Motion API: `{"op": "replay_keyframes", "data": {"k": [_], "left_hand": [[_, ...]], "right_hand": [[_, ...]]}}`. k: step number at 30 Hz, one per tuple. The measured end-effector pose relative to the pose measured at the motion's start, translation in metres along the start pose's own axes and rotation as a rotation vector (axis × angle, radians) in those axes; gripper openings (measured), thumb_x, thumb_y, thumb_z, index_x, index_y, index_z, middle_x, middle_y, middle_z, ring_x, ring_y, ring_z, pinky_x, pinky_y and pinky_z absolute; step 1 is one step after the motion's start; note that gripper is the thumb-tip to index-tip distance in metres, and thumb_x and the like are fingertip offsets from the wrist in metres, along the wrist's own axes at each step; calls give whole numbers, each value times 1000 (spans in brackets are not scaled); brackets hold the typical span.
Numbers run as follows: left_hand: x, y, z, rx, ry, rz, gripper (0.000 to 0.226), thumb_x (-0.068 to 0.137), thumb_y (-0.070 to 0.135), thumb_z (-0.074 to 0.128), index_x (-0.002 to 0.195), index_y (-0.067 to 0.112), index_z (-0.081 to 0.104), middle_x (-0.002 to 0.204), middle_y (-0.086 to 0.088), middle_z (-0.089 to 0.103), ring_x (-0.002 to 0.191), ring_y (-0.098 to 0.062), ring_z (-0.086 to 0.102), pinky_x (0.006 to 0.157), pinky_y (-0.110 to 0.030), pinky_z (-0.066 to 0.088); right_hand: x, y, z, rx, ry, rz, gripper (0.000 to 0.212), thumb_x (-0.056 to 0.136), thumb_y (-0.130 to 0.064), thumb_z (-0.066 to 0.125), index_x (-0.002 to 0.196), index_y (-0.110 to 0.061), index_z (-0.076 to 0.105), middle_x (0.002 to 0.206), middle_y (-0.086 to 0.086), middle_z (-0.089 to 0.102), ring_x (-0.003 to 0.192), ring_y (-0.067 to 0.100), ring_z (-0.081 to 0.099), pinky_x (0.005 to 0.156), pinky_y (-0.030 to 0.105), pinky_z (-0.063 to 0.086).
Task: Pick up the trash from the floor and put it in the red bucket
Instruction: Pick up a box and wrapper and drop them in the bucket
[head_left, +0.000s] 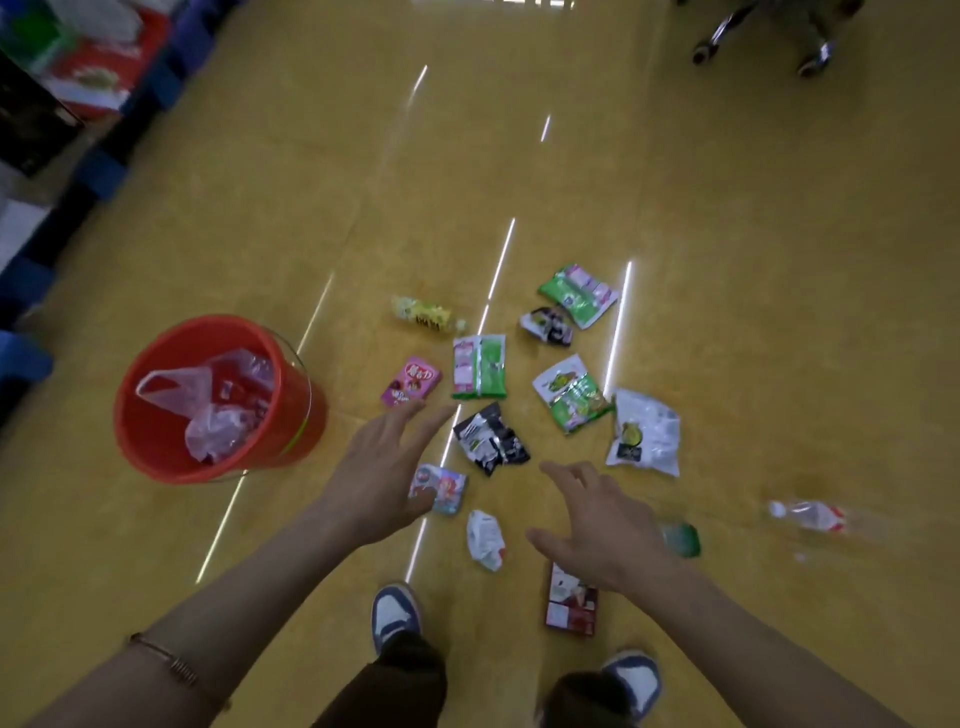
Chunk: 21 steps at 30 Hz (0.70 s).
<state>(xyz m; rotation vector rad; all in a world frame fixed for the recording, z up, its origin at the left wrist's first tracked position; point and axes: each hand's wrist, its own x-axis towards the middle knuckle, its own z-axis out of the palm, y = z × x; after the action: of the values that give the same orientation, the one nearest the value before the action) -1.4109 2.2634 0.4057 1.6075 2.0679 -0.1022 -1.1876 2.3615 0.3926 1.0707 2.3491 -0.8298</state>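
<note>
The red bucket stands on the yellow floor at the left, with clear plastic bags inside. Trash lies scattered to its right: a pink carton, green-white wrappers, a black wrapper, a white pouch, a crumpled white paper, a small colourful box, a dark red box and a clear bottle. My left hand hovers open over the colourful box. My right hand hovers open above the dark red box. Both hold nothing.
A yellow bottle, another black wrapper and a green pouch lie farther off. Blue crates and boxes line the left wall. Chair wheels stand at the top right. My two shoes are below the trash.
</note>
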Motion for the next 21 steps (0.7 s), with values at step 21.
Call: {"op": "replay_keyframes", "data": {"k": [21], "left_hand": [[174, -150, 368, 317, -157, 95, 135, 66, 46, 79, 135, 36, -37, 157, 4, -20, 145, -23, -15, 117, -52, -1]], "right_hand": [[265, 77, 320, -235, -106, -279, 78, 85, -52, 57, 146, -34, 12, 154, 3, 17, 136, 25, 27, 100, 44, 42]]}}
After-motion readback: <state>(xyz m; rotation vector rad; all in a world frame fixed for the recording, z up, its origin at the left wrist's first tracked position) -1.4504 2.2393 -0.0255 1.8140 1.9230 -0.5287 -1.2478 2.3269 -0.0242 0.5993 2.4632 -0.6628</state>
